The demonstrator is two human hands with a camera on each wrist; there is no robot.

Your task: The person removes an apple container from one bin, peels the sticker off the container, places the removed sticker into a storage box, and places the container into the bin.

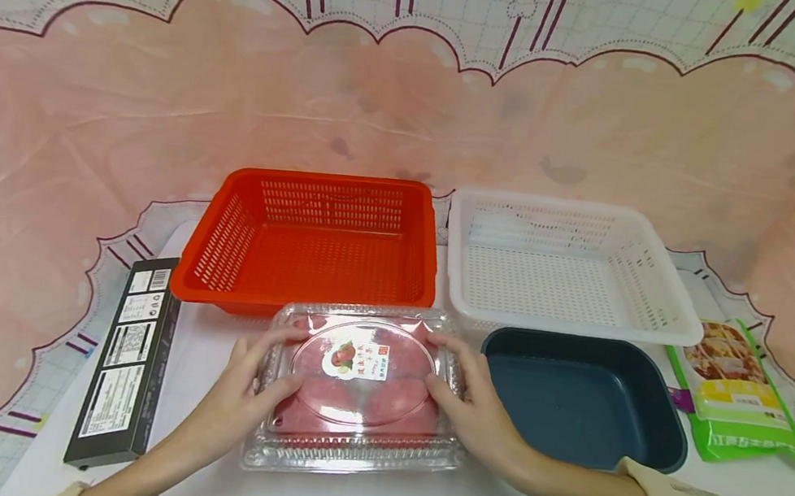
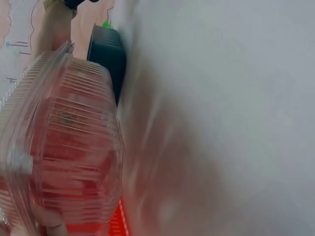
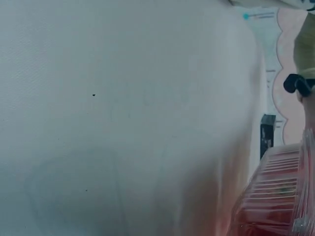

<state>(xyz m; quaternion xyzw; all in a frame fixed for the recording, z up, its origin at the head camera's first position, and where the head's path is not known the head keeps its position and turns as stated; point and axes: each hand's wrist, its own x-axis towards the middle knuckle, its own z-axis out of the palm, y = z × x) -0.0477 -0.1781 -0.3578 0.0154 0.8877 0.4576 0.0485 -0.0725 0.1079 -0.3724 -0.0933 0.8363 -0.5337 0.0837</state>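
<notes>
A clear plastic clamshell box (image 1: 351,460) with red contents, an oval lid pattern and a printed fruit label (image 1: 357,360) is held level in front of the baskets. My left hand (image 1: 236,397) grips its left side, thumb and fingers over the lid. On the opposite side, my right hand (image 1: 478,413) holds the edge in the same way. Left-hand fingertips (image 2: 51,221) show below the rim in the left wrist view, where the box (image 2: 81,142) stands off the white table. The right wrist view catches only part of the box (image 3: 270,191).
A red basket (image 1: 321,272) stands behind the box, with a white basket (image 1: 576,293) beside it. At right are a dark blue basin (image 1: 572,399) and a green food packet (image 1: 749,394). On the left lies a long black box (image 1: 126,364) with white labels.
</notes>
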